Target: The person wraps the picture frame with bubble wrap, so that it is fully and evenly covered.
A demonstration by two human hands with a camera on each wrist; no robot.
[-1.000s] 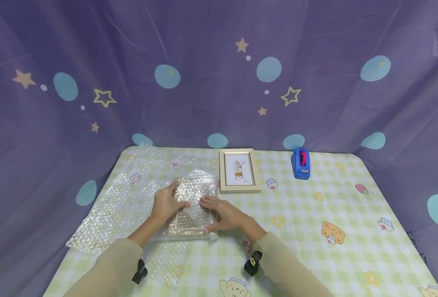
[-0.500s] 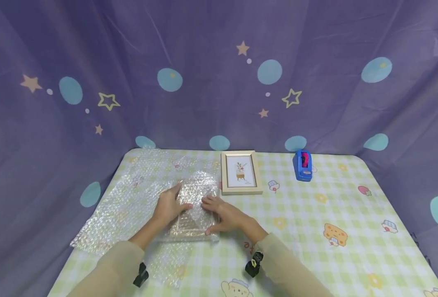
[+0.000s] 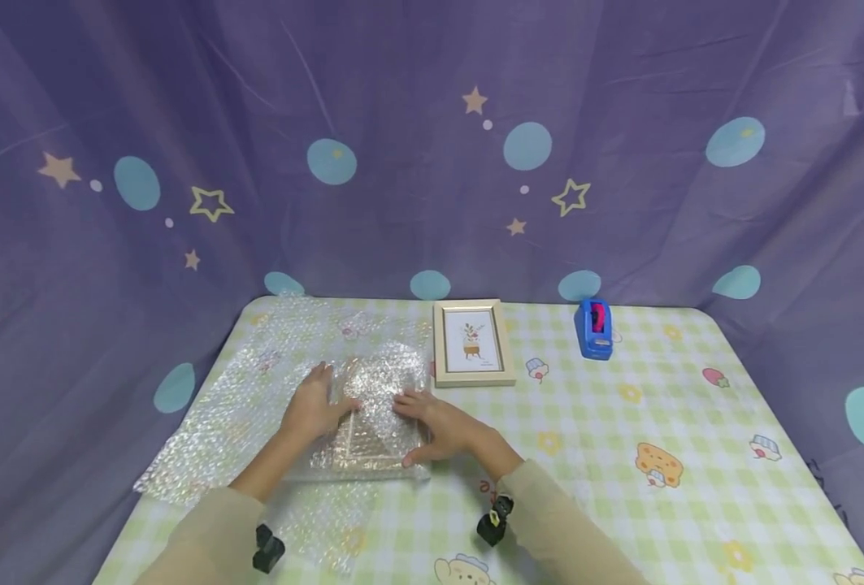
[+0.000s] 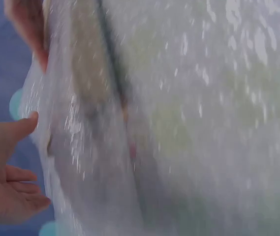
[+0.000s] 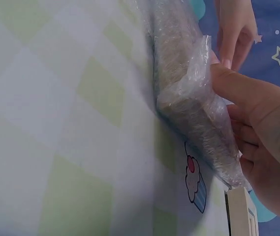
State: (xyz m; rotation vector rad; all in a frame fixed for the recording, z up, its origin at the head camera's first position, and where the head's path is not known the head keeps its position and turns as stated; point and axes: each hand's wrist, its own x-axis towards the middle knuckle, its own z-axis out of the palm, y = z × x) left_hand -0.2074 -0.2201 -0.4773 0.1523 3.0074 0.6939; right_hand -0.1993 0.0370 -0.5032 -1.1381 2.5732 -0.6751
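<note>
A light picture frame (image 3: 376,465) lies under clear bubble wrap (image 3: 391,374), its pale border showing through, in the head view. My left hand (image 3: 313,413) is at the left side of this wrapped frame, thumb stretched toward it over the plastic. In the left wrist view, that hand's thumb and fingers are spread apart beside the blurred plastic. On the right, my right hand (image 3: 442,426) rests on the wrapped frame, fingers laid over the top and thumb by the near right corner. The right wrist view shows its thumb along the wrapped edge (image 5: 191,105).
Loose bubble wrap (image 3: 219,431) spreads to the left and hangs toward the front. Behind the right hand lies a second picture frame (image 3: 473,341) with a plant print. A blue tape dispenser (image 3: 594,329) stands at the back right on the checked tablecloth (image 3: 585,504).
My left hand has shifted left, off the top of the wrapped frame to its left side, uncovering more of the plastic. The right hand stays in place on it.
</note>
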